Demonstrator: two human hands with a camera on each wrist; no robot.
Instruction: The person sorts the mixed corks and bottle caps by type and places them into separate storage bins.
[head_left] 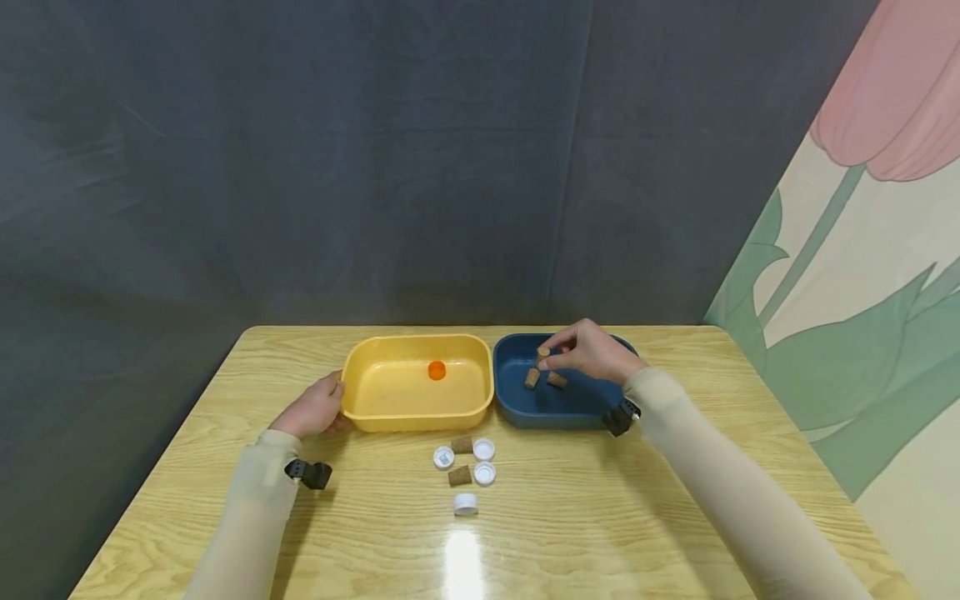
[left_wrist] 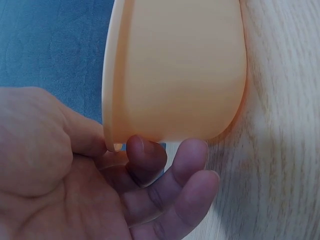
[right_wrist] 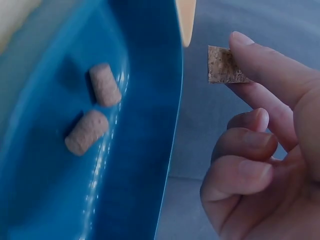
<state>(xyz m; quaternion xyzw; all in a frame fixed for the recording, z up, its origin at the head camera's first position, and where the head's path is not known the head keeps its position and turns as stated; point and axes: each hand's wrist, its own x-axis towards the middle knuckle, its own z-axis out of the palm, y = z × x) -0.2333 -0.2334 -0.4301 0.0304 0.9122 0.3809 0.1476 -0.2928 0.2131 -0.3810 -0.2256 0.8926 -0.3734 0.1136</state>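
A person in long pale sleeves works at a wood-grain table (head_left: 360, 533), the right hand (head_left: 592, 352) pinching a cork stopper (head_left: 543, 354) between thumb and index finger above a dark blue bin (head_left: 547, 422), the other fingers loosely bent. The cork is raised clear of the bin's floor, where two more corks (head_left: 532, 378) lie near each other. To the left, the person's left hand (head_left: 311, 407) grips the near-vertical end of a yellow bin (head_left: 416, 423), fingers bent against the outer wall just beneath the rim, the thumb partly hidden behind it. An orange disc-shaped cap (head_left: 437, 370) rests inside the yellow bin, which sits just beside the blue one. On the tabletop in front of the bins, two corks (head_left: 460, 476) lie on their sides among four white caps (head_left: 484, 474), three of them flat and the nearest showing its ribbed-looking side. A small black camera (head_left: 318, 476) is strapped to each wrist. Behind the table hangs a dark curtain (head_left: 420, 167); at right, a wall mural (head_left: 862, 325) shows a pink tulip with green leaves.
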